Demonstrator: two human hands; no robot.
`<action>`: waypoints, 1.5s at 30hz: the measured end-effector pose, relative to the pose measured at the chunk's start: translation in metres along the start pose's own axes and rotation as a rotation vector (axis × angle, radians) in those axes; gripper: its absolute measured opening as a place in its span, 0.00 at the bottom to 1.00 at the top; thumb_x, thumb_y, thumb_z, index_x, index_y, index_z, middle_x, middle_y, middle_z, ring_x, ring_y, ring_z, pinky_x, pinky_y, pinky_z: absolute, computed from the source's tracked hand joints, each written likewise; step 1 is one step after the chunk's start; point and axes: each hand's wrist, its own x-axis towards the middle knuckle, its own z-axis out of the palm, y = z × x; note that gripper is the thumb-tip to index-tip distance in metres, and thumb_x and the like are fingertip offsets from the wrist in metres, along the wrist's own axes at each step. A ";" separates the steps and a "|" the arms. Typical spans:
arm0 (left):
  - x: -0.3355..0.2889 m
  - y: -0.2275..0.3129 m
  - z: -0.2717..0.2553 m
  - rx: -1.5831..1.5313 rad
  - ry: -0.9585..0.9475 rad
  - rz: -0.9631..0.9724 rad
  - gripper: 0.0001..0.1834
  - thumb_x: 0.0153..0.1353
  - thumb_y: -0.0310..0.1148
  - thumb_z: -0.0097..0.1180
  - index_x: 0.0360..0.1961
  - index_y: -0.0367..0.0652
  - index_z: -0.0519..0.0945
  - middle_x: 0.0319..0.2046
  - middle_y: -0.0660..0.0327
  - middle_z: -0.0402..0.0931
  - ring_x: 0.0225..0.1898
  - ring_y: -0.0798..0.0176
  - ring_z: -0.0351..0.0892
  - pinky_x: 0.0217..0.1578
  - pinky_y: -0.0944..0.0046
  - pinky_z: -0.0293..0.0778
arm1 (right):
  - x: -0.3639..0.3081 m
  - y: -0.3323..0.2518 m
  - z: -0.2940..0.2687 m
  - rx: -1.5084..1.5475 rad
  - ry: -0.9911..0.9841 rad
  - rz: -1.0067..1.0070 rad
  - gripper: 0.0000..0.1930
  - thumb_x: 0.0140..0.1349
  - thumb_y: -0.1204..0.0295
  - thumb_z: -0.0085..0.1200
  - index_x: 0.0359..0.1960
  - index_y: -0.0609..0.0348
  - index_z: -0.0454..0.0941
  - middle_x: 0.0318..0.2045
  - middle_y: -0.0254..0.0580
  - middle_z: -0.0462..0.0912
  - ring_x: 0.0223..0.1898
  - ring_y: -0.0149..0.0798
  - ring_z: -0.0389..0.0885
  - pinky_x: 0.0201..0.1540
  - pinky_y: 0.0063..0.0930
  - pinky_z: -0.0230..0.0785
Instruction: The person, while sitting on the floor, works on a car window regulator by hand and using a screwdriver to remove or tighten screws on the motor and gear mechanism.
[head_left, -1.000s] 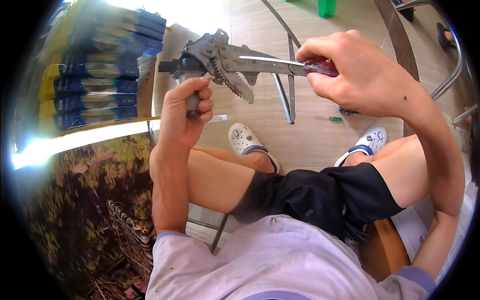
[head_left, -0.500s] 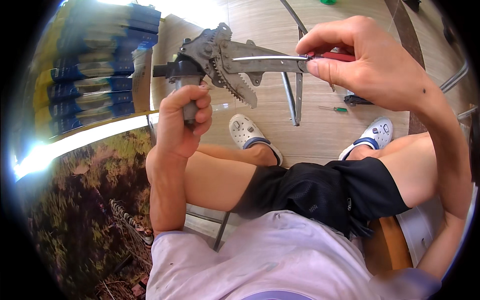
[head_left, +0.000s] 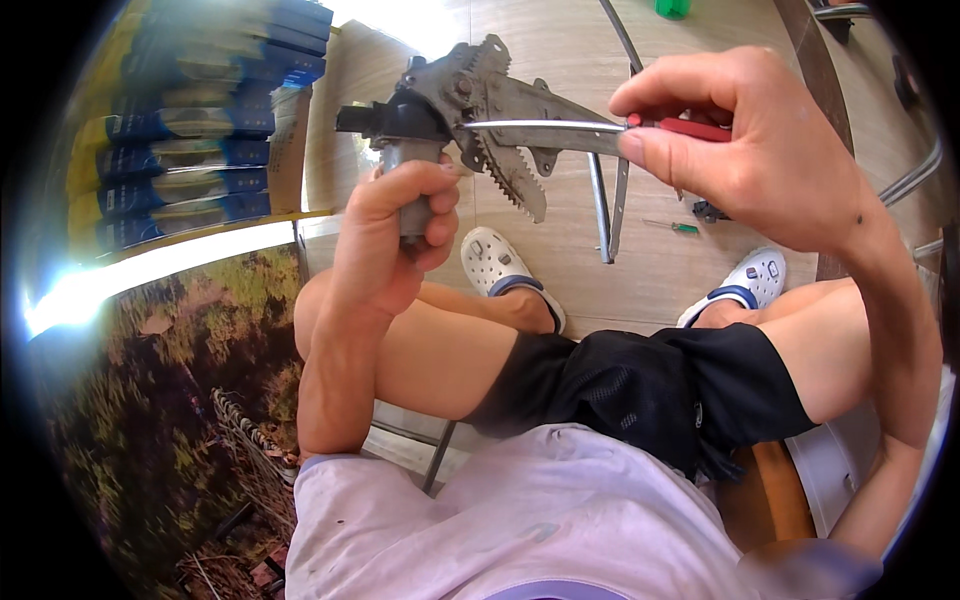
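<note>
My left hand [head_left: 395,225] is closed round the grey cylindrical motor [head_left: 405,160] of a window regulator. The regulator's metal arms [head_left: 575,125] and toothed sector gear [head_left: 520,180] reach out to the right of the motor. Between the thumb and fingers of my right hand [head_left: 755,150] is the red handle of a screwdriver [head_left: 540,126]. Its long, bright shaft points left across the regulator, and the tip lies at the edge of the black motor housing [head_left: 415,118]. Whether the tip presses on a screw there is too small to tell.
Blue and yellow boxes [head_left: 190,160] are stacked at the left, above a panel with a landscape picture [head_left: 180,390]. On the tiled floor lie a small green-handled screwdriver [head_left: 685,228] and a dark part [head_left: 708,211]. White clogs [head_left: 495,262] are on my feet. Metal chair legs stand at the right.
The regulator has shifted right and slightly turned in my left hand's grip. The screwdriver tip has gone from over the metal arm to the motor housing's edge.
</note>
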 end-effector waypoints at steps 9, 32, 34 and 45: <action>-0.001 0.002 0.004 0.036 -0.001 0.000 0.10 0.61 0.30 0.53 0.40 0.37 0.70 0.23 0.67 0.66 0.18 0.75 0.63 0.11 0.74 0.55 | -0.001 0.006 0.000 -0.003 0.043 -0.060 0.12 0.60 0.72 0.62 0.41 0.69 0.81 0.25 0.35 0.80 0.27 0.23 0.74 0.32 0.19 0.68; 0.001 0.005 0.010 0.146 -0.071 0.045 0.08 0.56 0.29 0.57 0.34 0.38 0.72 0.20 0.65 0.66 0.14 0.74 0.63 0.10 0.73 0.52 | -0.009 -0.005 -0.010 -0.793 0.293 -0.716 0.13 0.48 0.81 0.63 0.39 0.67 0.82 0.25 0.42 0.77 0.24 0.38 0.77 0.23 0.27 0.67; -0.001 0.005 0.014 0.139 -0.110 0.047 0.08 0.56 0.30 0.57 0.33 0.38 0.73 0.20 0.65 0.66 0.14 0.74 0.63 0.10 0.73 0.52 | -0.019 -0.011 -0.017 -0.611 0.268 -0.649 0.13 0.53 0.84 0.59 0.42 0.66 0.81 0.30 0.43 0.80 0.28 0.34 0.80 0.28 0.23 0.70; 0.004 0.013 0.015 0.074 -0.108 0.054 0.08 0.56 0.28 0.59 0.24 0.42 0.72 0.20 0.66 0.69 0.16 0.74 0.68 0.12 0.73 0.55 | -0.028 -0.017 -0.010 0.297 0.266 0.149 0.16 0.71 0.67 0.52 0.54 0.65 0.76 0.40 0.43 0.83 0.24 0.23 0.75 0.26 0.15 0.68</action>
